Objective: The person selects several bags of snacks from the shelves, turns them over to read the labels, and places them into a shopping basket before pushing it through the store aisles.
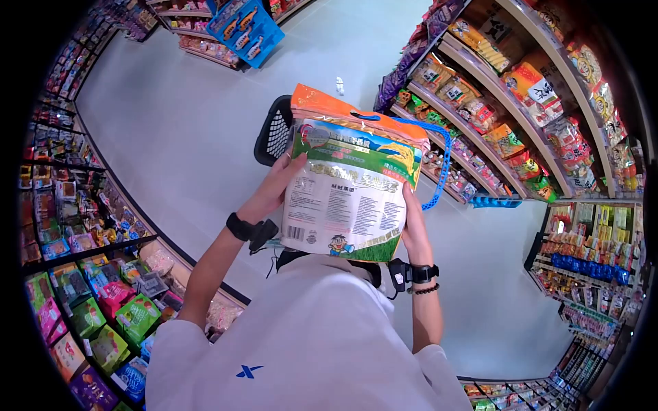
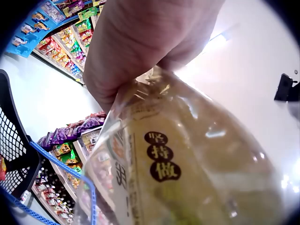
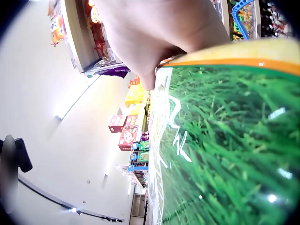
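A large snack bag (image 1: 349, 198) is held up in front of the body, its printed back with barcode and small text facing the head camera. It has an orange top with a cut-out handle slot and a cartoon figure near the bottom. My left hand (image 1: 275, 183) grips its left edge, thumb on the printed face. On the opposite edge my right hand (image 1: 415, 222) grips it, thumb also in front. Clear, shiny plastic shows at the bag's side (image 2: 197, 150) in the left wrist view. Grass print fills its surface (image 3: 225, 131) in the right wrist view.
Behind the bag is a black mesh basket (image 1: 273, 133), partly hidden, with a blue lattice handle (image 1: 447, 157). Shelves of packaged snacks (image 1: 473, 89) rise on the right. Bins of colourful packets (image 1: 103, 322) line the left. A blue display (image 1: 245, 31) stands ahead on the grey floor (image 1: 157, 89).
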A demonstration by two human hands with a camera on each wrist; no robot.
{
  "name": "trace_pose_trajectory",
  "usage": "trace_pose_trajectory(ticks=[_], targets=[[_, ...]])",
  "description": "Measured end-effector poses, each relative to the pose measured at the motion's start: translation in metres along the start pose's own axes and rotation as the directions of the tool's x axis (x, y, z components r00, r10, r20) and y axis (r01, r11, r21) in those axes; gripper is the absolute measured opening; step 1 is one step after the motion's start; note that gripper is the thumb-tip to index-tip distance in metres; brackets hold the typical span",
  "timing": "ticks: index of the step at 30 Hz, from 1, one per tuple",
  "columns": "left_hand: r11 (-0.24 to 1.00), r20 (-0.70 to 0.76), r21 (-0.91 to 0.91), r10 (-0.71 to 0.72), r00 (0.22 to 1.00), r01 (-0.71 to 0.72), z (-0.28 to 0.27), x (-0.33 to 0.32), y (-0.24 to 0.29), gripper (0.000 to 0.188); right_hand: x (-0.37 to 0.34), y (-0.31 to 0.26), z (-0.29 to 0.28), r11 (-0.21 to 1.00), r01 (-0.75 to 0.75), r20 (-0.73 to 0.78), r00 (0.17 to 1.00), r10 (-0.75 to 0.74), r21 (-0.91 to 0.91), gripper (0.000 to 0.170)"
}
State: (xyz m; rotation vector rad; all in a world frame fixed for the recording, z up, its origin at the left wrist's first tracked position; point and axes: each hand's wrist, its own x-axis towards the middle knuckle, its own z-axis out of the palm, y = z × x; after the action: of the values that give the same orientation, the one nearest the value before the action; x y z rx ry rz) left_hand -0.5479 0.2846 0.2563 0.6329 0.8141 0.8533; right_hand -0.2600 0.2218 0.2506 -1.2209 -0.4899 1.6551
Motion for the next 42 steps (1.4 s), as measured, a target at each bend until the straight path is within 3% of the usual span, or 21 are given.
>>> trace_pose_trajectory(ticks=[3, 7, 16, 19, 22, 23, 24, 25, 26, 28, 29, 30, 31, 33, 34, 35, 36, 37, 38, 40, 42], targets=[[0.999, 0.035, 0.010, -0.053, 0.998, 0.052, 0.013, 0.024, 0.010, 0.050, 0.015, -0.015, -0.013, 0.999, -0.005, 0.008, 1.000, 0.005, 0.051, 0.051], [0.982, -0.105, 0.023, -0.186, 0.977, 0.189, 0.003, 0.051, 0.012, 0.045, 0.048, -0.028, -0.025, 0.997, 0.002, -0.003, 1.000, -0.001, 0.083, 0.049], [0.995, -0.017, -0.056, -0.081, 0.997, 0.079, 0.011, 0.094, 0.025, 0.043, 0.103, -0.045, -0.040, 0.989, -0.066, -0.012, 0.998, 0.068, 0.133, 0.046], [0.996, -0.096, -0.051, -0.081, 0.992, 0.077, 0.015, 0.105, 0.027, 0.043, 0.120, -0.049, -0.041, 0.990, -0.070, -0.007, 0.997, 0.071, 0.122, 0.045], [0.952, -0.299, 0.219, -0.144, 0.943, 0.215, 0.003, 0.116, 0.024, 0.046, 0.131, -0.055, -0.039, 0.996, -0.023, -0.041, 0.999, 0.027, 0.091, 0.042], [0.837, -0.330, 0.539, 0.109, 0.938, 0.092, 0.012, 0.119, 0.030, 0.048, 0.130, -0.056, -0.031, 0.997, 0.036, -0.071, 0.997, -0.031, 0.067, 0.040], [0.603, -0.271, 0.798, 0.356, 0.894, 0.002, 0.027, 0.119, 0.036, 0.050, 0.129, -0.058, -0.020, 0.995, 0.094, -0.099, 0.991, -0.089, 0.041, 0.039], [0.283, -0.132, 0.958, 0.558, 0.820, -0.039, 0.035, 0.119, 0.039, 0.053, 0.118, -0.070, 0.006, 0.988, 0.146, -0.095, 0.985, -0.141, 0.054, 0.039], [0.140, 0.066, 0.976, 0.531, 0.845, -0.164, 0.028, 0.125, 0.034, 0.062, 0.116, -0.063, 0.015, 0.964, 0.241, -0.014, 0.970, -0.244, -0.115, 0.046], [0.695, -0.043, 0.670, 0.386, 0.922, -0.260, 0.017, 0.145, -0.011, 0.066, 0.104, -0.071, 0.068, 0.924, 0.270, 0.193, 0.956, -0.223, -0.272, 0.053], [0.927, -0.042, 0.356, 0.141, 0.989, -0.117, 0.008, 0.147, -0.010, 0.072, 0.105, -0.071, 0.089, 0.915, 0.253, 0.254, 0.951, -0.176, -0.313, 0.053], [0.993, -0.038, 0.016, -0.114, 0.993, 0.115, 0.000, 0.148, -0.008, 0.079, 0.108, -0.064, 0.101, 0.873, 0.297, 0.280, 0.940, -0.195, -0.387, 0.053], [0.985, 0.019, -0.097, -0.141, 0.990, 0.142, -0.013, 0.152, 0.002, 0.082, 0.115, -0.060, 0.110, 0.819, 0.348, 0.306, 0.926, -0.224, -0.456, 0.052], [0.919, 0.145, -0.322, -0.191, 0.971, 0.228, -0.035, 0.161, 0.019, 0.088, 0.129, -0.060, 0.119, 0.879, 0.255, 0.332, 0.936, -0.119, -0.404, 0.051], [0.908, 0.234, -0.375, -0.101, 0.967, 0.186, -0.046, 0.169, 0.027, 0.092, 0.133, -0.059, 0.120, 0.903, 0.198, 0.349, 0.935, -0.058, -0.381, 0.051], [0.887, 0.215, -0.403, -0.147, 0.966, 0.225, -0.049, 0.175, 0.036, 0.091, 0.137, -0.048, 0.119, 0.962, 0.184, 0.316, 0.942, -0.114, -0.203, 0.044], [0.863, 0.194, -0.430, -0.198, 0.961, 0.265, -0.049, 0.179, 0.046, 0.089, 0.142, -0.045, 0.116, 0.865, 0.356, 0.213, 0.931, -0.295, -0.354, 0.036], [0.837, 0.177, -0.456, -0.248, 0.952, 0.303, -0.053, 0.184, 0.052, 0.088, 0.153, -0.034, 0.105, 0.716, 0.510, 0.115, 0.844, -0.524, -0.477, 0.030], [0.805, 0.181, -0.501, -0.261, 0.948, 0.317, -0.063, 0.191, 0.052, 0.085, 0.157, -0.042, 0.100, 0.594, 0.468, -0.033, 0.767, -0.641, -0.655, 0.035], [0.726, 0.255, -0.572, -0.285, 0.924, 0.382, -0.089, 0.208, 0.048, 0.083, 0.173, -0.042, 0.097, 0.661, 0.280, -0.288, 0.734, -0.615, -0.696, 0.037], [0.609, 0.423, -0.602, -0.304, 0.853, 0.516, -0.121, 0.226, 0.037, 0.081, 0.174, -0.030, 0.093, 0.909, 0.128, -0.445, 0.839, -0.312, -0.396, 0.040]])
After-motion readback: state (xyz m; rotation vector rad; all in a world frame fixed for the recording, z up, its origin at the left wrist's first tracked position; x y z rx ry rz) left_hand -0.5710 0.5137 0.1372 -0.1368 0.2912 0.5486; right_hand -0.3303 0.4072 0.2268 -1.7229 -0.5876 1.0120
